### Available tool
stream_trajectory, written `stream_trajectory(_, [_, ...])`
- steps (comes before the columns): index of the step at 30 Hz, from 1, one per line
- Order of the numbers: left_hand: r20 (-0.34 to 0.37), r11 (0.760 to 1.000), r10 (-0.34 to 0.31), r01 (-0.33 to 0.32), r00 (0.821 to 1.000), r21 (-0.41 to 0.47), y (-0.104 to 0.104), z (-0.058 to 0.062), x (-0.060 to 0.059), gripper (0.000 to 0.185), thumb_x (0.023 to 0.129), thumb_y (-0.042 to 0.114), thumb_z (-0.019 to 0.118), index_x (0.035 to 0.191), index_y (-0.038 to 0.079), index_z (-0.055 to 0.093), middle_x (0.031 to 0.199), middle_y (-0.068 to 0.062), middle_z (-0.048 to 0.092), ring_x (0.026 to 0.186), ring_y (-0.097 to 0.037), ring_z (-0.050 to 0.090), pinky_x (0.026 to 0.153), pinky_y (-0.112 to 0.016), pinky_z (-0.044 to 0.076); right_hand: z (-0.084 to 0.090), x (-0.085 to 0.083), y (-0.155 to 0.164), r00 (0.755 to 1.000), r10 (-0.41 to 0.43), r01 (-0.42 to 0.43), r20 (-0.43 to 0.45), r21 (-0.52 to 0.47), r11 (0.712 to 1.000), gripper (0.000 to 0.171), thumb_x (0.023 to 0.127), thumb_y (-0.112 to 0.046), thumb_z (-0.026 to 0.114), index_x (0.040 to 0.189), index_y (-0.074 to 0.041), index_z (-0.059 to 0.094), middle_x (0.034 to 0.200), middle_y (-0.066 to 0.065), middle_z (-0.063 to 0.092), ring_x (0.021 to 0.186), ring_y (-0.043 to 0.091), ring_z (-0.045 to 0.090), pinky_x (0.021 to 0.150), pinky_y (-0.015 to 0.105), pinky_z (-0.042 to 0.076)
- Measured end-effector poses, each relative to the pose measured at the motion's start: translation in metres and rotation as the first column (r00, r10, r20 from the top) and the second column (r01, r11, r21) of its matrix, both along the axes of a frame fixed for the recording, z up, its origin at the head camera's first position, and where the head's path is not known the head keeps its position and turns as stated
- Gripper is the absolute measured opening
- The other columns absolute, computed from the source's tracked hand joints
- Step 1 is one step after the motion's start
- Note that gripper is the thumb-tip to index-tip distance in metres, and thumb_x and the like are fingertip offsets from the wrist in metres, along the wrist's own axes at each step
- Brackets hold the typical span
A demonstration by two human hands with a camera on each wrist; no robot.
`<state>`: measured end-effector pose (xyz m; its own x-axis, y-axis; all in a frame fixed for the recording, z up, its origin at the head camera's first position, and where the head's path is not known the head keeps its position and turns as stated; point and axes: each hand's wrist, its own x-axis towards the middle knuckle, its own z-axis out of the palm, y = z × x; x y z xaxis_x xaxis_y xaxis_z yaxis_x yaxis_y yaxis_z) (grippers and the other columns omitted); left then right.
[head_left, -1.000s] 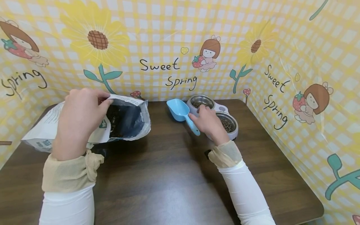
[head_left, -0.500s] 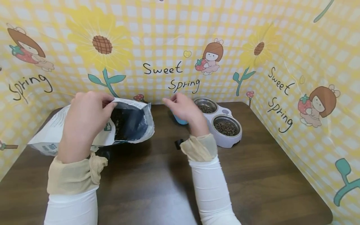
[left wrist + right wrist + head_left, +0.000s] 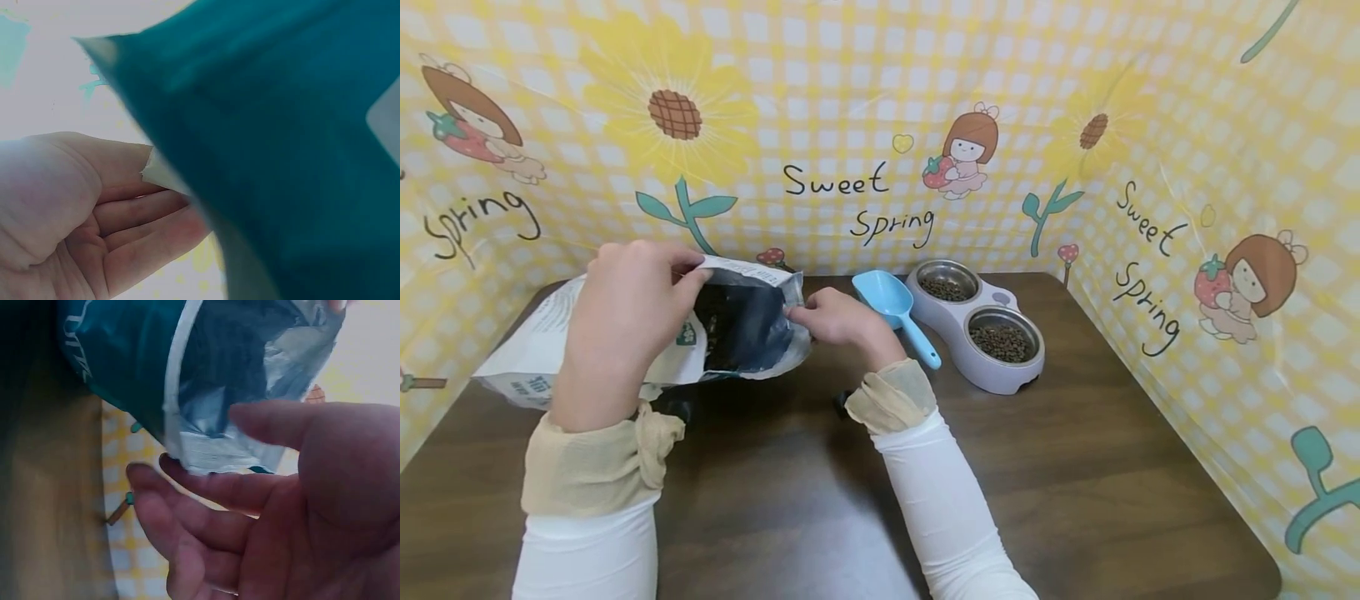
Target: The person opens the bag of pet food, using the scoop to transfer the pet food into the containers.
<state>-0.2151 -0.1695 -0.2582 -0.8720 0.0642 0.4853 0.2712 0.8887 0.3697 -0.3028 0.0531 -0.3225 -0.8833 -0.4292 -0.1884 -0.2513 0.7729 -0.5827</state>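
Note:
A pet food bag (image 3: 542, 333), white and teal outside with a dark foil lining, lies on its side at the left, mouth open to the right. Dark contents show inside its mouth. My left hand (image 3: 617, 325) pinches the upper rim between thumb and fingers; in the left wrist view the teal bag wall (image 3: 281, 156) covers the fingertips. At the mouth's right corner, my right hand (image 3: 842, 321) pinches the edge. The right wrist view has the right thumb (image 3: 269, 422) inside against the foil and the fingers outside, under the pale rim (image 3: 215, 453).
Right of the bag, a light blue scoop (image 3: 883, 293) lies with its handle toward me. Beside it stands a lilac double feeder (image 3: 958, 325) with kibble (image 3: 1000, 342) in both metal bowls. A yellow checked cloth (image 3: 820, 100) encloses the brown table (image 3: 1075, 467) at the back and sides.
My right hand has moved left from beside the scoop and feeder, passing over the scoop, to the bag's mouth, where it takes hold of the edge. My left hand keeps its grip.

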Motion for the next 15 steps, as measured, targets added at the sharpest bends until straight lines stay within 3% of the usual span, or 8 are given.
stream_trajectory(1, [-0.003, 1.000, 0.000, 0.000, 1.000, -0.001, 0.000, 0.000, 0.000, 0.021, 0.105, 0.013, 0.067, 0.113, 0.002, 0.083, 0.104, -0.028, 0.081, 0.080, -0.047, 0.072, 0.070, -0.058, 0.053, -0.002, -0.002, 0.000, 1.000, 0.017, -0.017, -0.001, -0.017, 1.000, 0.047, 0.114, -0.042, 0.051, 0.087, -0.009, 0.069, 0.078, 0.002, 0.063, 0.067, 0.015, 0.052, 0.066, 0.028, 0.043])
stream_trajectory(5, [-0.014, 1.000, -0.005, 0.005, 1.000, 0.001, 0.001, 0.000, 0.000, 0.020, 0.104, 0.012, 0.067, 0.108, 0.003, 0.084, 0.098, -0.025, 0.081, 0.074, -0.041, 0.070, 0.066, -0.050, 0.049, -0.008, -0.006, 0.004, 0.999, 0.036, -0.033, 0.038, -0.078, 0.996, 0.040, 0.114, -0.033, 0.053, 0.094, -0.007, 0.076, 0.088, 0.012, 0.077, 0.080, 0.025, 0.070, 0.068, 0.024, 0.048])
stream_trajectory(8, [-0.006, 1.000, -0.003, 0.003, 1.000, 0.001, 0.001, -0.001, 0.000, 0.021, 0.104, 0.012, 0.066, 0.110, 0.002, 0.083, 0.101, -0.026, 0.081, 0.077, -0.044, 0.070, 0.069, -0.054, 0.051, -0.011, -0.008, 0.005, 0.992, 0.042, -0.026, 0.119, -0.131, 0.991, 0.040, 0.114, -0.031, 0.052, 0.095, -0.006, 0.077, 0.088, 0.016, 0.080, 0.079, 0.025, 0.075, 0.065, 0.025, 0.049])
stream_trajectory(12, [-0.006, 1.000, 0.002, -0.002, 1.000, -0.003, 0.001, 0.000, 0.000, 0.024, 0.105, 0.014, 0.066, 0.117, 0.001, 0.082, 0.108, -0.029, 0.081, 0.085, -0.051, 0.073, 0.074, -0.063, 0.055, -0.015, -0.010, 0.005, 0.979, 0.065, -0.022, 0.195, -0.214, 0.977, 0.041, 0.115, -0.030, 0.051, 0.089, -0.007, 0.072, 0.068, 0.007, 0.071, 0.058, 0.012, 0.066, 0.055, 0.027, 0.045])
stream_trajectory(15, [-0.022, 1.000, 0.006, -0.006, 1.000, -0.001, 0.000, 0.000, 0.000, 0.024, 0.104, 0.014, 0.066, 0.116, 0.001, 0.083, 0.106, -0.028, 0.081, 0.083, -0.050, 0.073, 0.074, -0.064, 0.055, -0.015, -0.010, 0.004, 0.979, 0.071, -0.020, 0.191, -0.258, 0.966, 0.040, 0.114, -0.029, 0.053, 0.087, -0.007, 0.072, 0.061, 0.001, 0.066, 0.053, 0.009, 0.061, 0.053, 0.028, 0.043])
